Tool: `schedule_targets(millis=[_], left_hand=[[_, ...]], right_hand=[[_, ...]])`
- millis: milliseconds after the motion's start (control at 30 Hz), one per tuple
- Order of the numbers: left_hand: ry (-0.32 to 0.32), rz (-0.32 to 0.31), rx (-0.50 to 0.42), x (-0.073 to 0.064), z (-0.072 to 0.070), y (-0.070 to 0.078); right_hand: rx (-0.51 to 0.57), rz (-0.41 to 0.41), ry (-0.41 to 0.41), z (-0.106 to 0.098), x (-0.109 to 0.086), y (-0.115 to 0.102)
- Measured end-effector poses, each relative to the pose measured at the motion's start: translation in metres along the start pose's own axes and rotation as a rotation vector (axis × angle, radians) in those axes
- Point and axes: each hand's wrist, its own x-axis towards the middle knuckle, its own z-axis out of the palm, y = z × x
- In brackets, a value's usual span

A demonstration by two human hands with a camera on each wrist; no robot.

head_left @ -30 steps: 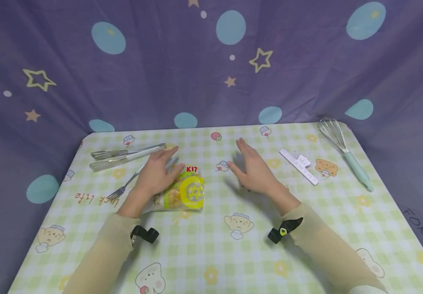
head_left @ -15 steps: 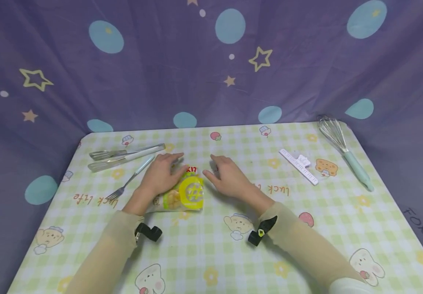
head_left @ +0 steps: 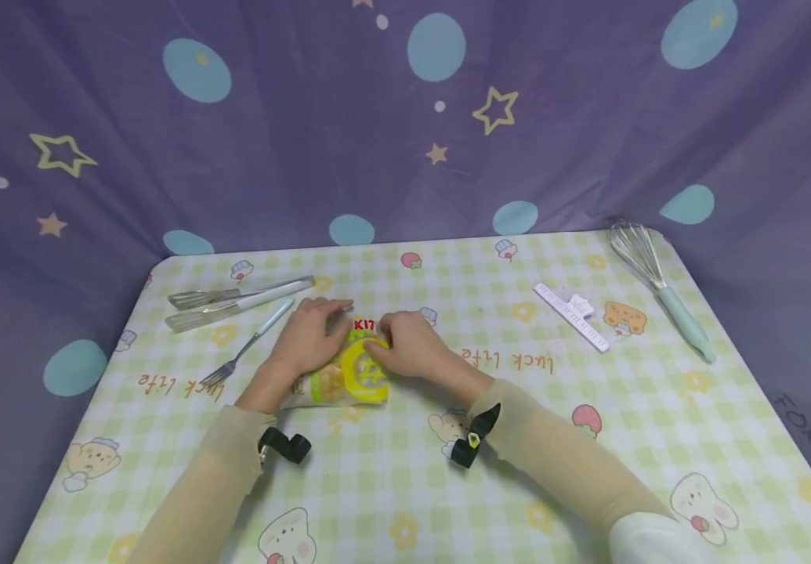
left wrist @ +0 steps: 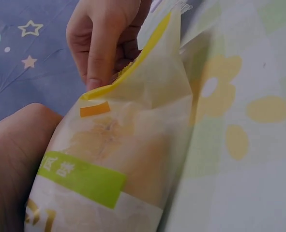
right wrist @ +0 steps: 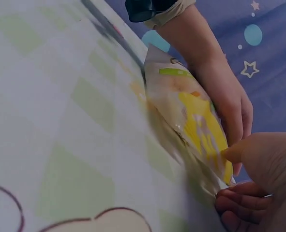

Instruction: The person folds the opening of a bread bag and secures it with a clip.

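A clear bag of bread (head_left: 327,386) with yellow and green print lies left of the table's middle. My left hand (head_left: 304,337) rests along its far left side, fingers fairly straight and thumb spread; its fingertips are partly hidden. At the bag's right end, my right hand (head_left: 408,342) pinches the yellow edge. In the right wrist view, the right thumb (right wrist: 242,150) presses the yellow print and the other fingers curl at the edge below. The left wrist view shows the bag (left wrist: 133,130) close up, with the right hand (left wrist: 104,38) at its yellow-edged end.
Left of the bag lie a fork (head_left: 236,363) and metal tongs (head_left: 250,300). To the right are a white clip (head_left: 570,316) and a whisk (head_left: 673,305) with a pale green handle. A purple curtain (head_left: 292,141) hangs behind the checked table (head_left: 504,470).
My right hand has moved left across the table to the bag and now pinches its right end. The left hand has shifted slightly and stays at the bag.
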Motion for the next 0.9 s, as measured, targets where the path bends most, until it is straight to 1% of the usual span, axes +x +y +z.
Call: schedule_targets(millis=[100, 200, 333, 467, 600, 800, 900], left_hand=[[0.0, -0.004, -0.007, 0.0, -0.001, -0.001], [-0.014, -0.016, -0.022, 0.0, -0.002, -0.002], [-0.015, -0.027, -0.066, 0.0, -0.003, -0.003], [0.013, -0.022, -0.113, 0.001, -0.002, -0.005], [0.046, -0.023, -0.144, 0.0, -0.001, -0.008], [0.087, -0.029, -0.181, -0.001, 0.002, -0.009], [0.095, -0.028, -0.181, -0.002, 0.001, -0.01]], right_hand=[[0.001, 0.005, -0.003, 0.001, 0.002, 0.0], [0.018, 0.023, -0.015, 0.001, 0.002, 0.001], [0.105, 0.055, -0.031, 0.001, 0.002, 0.003], [0.208, 0.066, -0.058, -0.002, 0.003, 0.007], [0.285, 0.063, -0.092, -0.005, 0.004, 0.011], [0.355, 0.045, -0.13, -0.008, 0.004, 0.016], [0.384, 0.034, -0.142, -0.008, 0.004, 0.017]])
